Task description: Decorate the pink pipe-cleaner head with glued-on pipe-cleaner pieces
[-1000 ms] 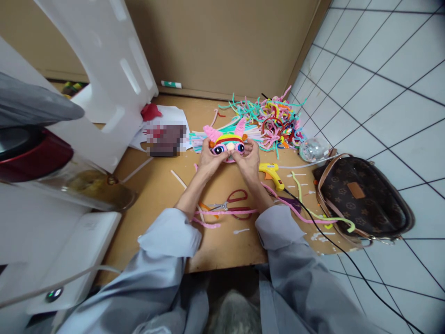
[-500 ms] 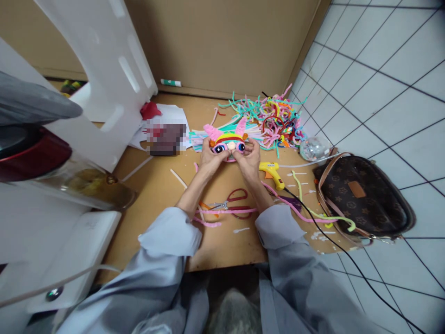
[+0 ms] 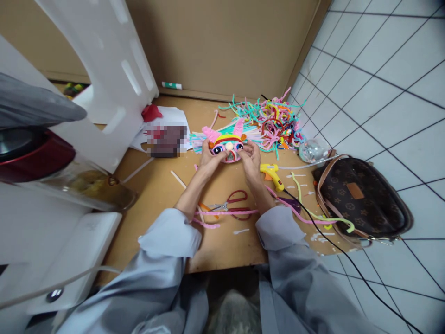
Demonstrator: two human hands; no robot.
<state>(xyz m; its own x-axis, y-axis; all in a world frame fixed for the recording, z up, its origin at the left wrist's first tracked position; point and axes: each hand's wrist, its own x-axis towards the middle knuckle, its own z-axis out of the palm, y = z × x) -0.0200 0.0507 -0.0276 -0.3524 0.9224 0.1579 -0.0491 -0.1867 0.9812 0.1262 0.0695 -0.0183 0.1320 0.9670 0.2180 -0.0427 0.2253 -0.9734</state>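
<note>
Both hands hold up a pipe-cleaner animal head (image 3: 228,138) with pink ears, a yellow and red band, big dark eyes and a pale nose. My left hand (image 3: 209,160) grips its left side, thumb on the face below the eye. On the other side my right hand (image 3: 251,160) is closed on the edge, its thumb near the mouth. Fingers behind the head are hidden. Right of my right hand lies a yellow glue gun (image 3: 272,176). Red-handled scissors (image 3: 237,204) rest between my forearms, crossed by a pink pipe cleaner (image 3: 225,213).
A heap of coloured pipe cleaners (image 3: 274,118) covers the table's back right. A brown handbag (image 3: 365,195) stands at the right by the tiled wall, with the glue gun's black cord (image 3: 333,246) running past it. On the left are a glass pitcher (image 3: 93,185) and white paper (image 3: 174,116).
My right thumb has shifted slightly away from the nose, so more of the mouth shows. The head stays in both hands at nearly the same place.
</note>
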